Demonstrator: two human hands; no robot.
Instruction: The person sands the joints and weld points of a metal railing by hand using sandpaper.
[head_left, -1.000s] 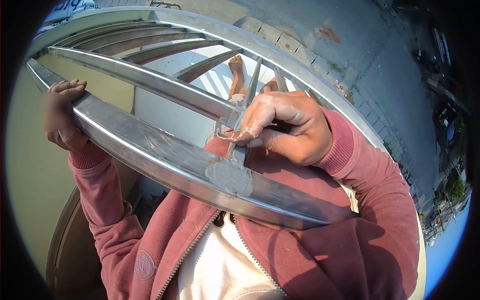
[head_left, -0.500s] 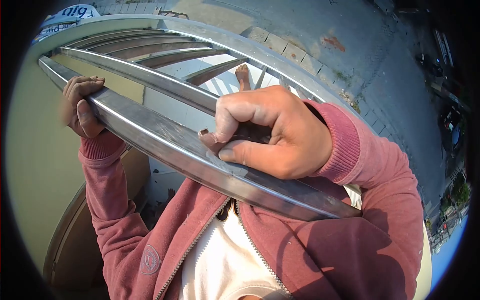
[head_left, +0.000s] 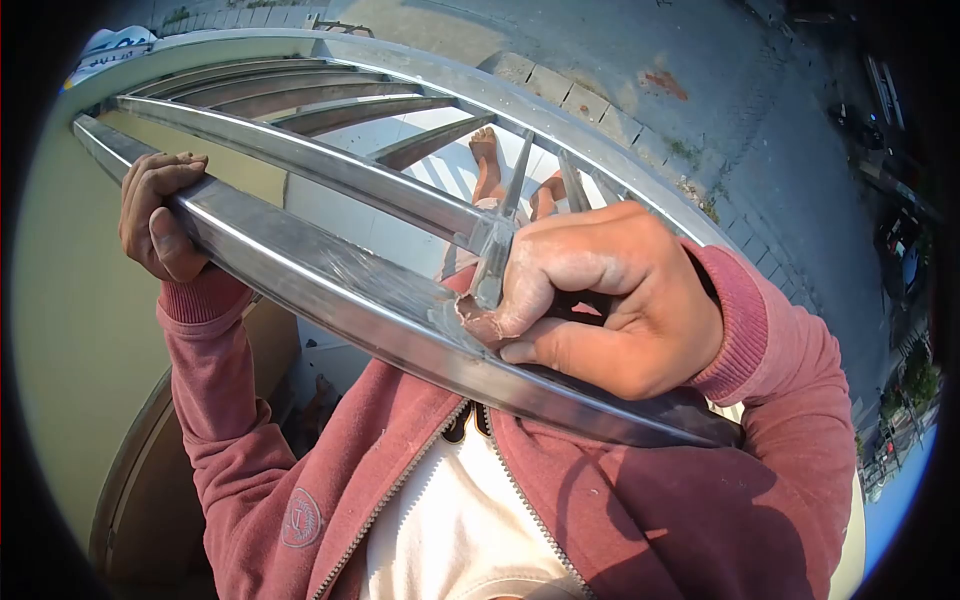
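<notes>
My left hand [head_left: 163,215] is closed round the long shiny metal rail [head_left: 330,290] near its far left end. A small brown, ragged-edged piece of what looks like sandpaper [head_left: 478,322] is pinched between the thumb and bent fingers of my right hand [head_left: 610,300]. That piece touches the top face of the rail, right of its middle, beside a joint with a thin metal bar [head_left: 493,262]. Pale dust coats my right forefinger. Scratch-like marks and dull smears show on the rail's upper face.
Further metal bars [head_left: 330,165] run beyond the rail inside a curved outer frame [head_left: 420,65]. Bare feet [head_left: 484,148] and legs show between the bars over a white floor. A yellowish wall [head_left: 70,300] stands at the left; paved ground [head_left: 590,50] lies far below.
My right hand has slid to the right and slightly down along the rail with the brown piece, uncovering the thin bar's joint. My left hand has barely moved. More of the legs shows.
</notes>
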